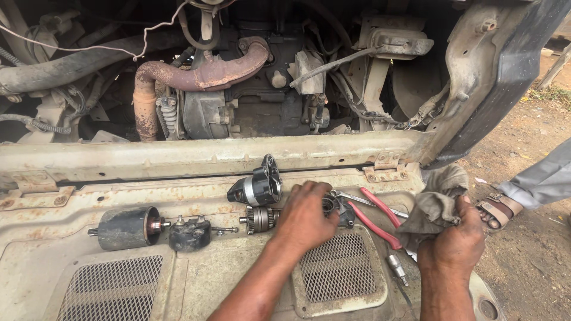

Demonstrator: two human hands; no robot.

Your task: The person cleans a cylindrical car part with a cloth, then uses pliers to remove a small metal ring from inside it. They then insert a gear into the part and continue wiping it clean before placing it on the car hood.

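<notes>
Head view: the left hand (304, 215) rests on a dark part (338, 209), fingers curled over it. The part lies just left of the red pliers (373, 217). The right hand (453, 241) holds a rag (433, 205), farther right.

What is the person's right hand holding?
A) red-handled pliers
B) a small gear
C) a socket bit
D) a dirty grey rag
D: the right hand is closed around a dirty grey rag, while the red-handled pliers lie untouched on the panel beside it.
</notes>
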